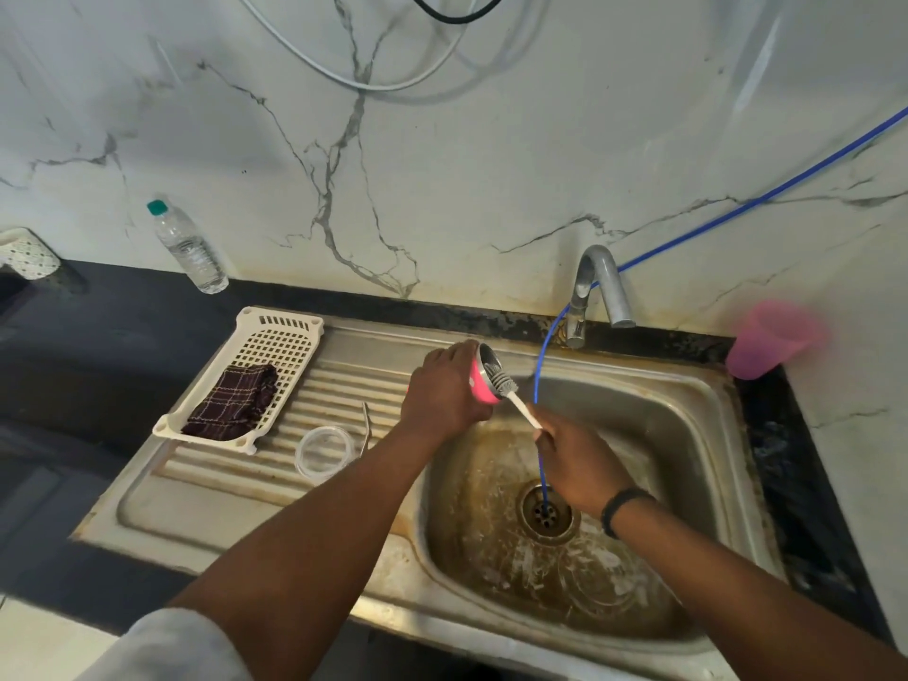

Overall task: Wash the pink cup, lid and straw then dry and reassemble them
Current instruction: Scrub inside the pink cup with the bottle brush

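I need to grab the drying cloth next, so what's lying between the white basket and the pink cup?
In the head view, a clear lid and a metal straw lie on the ribbed drainboard between them.

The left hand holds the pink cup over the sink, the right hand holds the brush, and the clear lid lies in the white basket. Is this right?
Not quite. The head view shows the lid on the ribbed drainboard, beside the basket, not in it. The left hand does hold the cup, the right hand the brush.
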